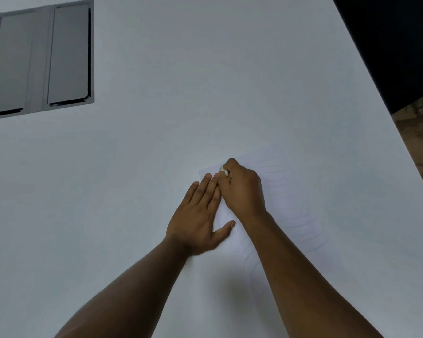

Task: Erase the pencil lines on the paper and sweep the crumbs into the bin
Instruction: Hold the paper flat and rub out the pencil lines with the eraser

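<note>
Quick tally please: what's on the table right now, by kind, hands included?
Hands: 2, left hand flat on the paper, right hand gripping the eraser
Paper: 1
Eraser: 1
Grey panel set in the table: 1
Bin: 0 in view
Total: 5

White table, grey recessed panel, mottled brown floor

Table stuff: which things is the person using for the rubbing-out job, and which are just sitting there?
For the job:
- paper with faint pencil lines
- eraser, pinched in the right hand
- left hand, pressed flat on the paper's edge

Just there:
- grey hatch with two flaps set in the table
- dark floor beyond the table

No bin shows.
</note>
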